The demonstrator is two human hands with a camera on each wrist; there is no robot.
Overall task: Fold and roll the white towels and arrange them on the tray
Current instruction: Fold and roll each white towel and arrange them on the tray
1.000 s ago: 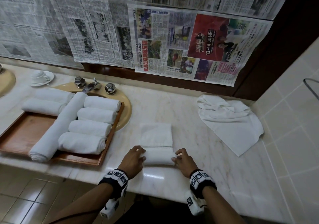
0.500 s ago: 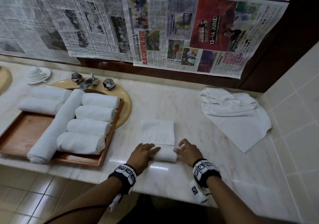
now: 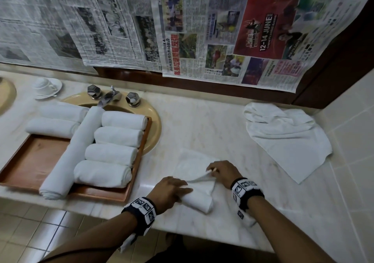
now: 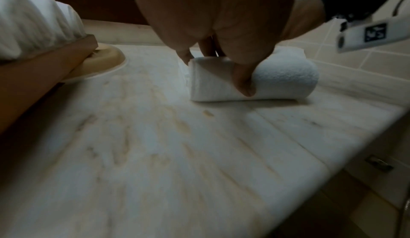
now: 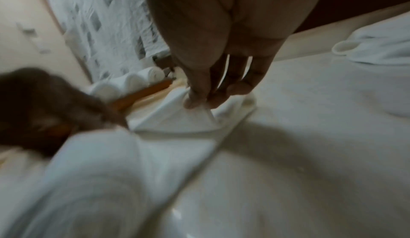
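A half-rolled white towel (image 3: 200, 199) lies on the marble counter (image 3: 202, 125) near its front edge. My left hand (image 3: 172, 190) grips the rolled part (image 4: 277, 78), thumb in front and fingers over the top. My right hand (image 3: 221, 171) pinches the edge of the unrolled flap (image 5: 177, 117) between thumb and fingers and lifts it off the counter. To the left, the wooden tray (image 3: 32, 161) holds several rolled white towels (image 3: 109, 155) and one long roll (image 3: 74, 151) laid across it. A loose unfolded white towel (image 3: 287, 139) lies at the back right.
The tray sits partly over a beige sink (image 3: 153, 129) with a chrome tap (image 3: 110, 97). A white cup and saucer (image 3: 46, 86) stand at the back left. Newspaper (image 3: 222, 36) covers the wall behind. A tiled wall (image 3: 354, 141) bounds the counter on the right.
The roll has turned slantwise under my left hand. My right hand has left the roll's end and now pinches the flat flap, pulling it up. The view has shifted right.
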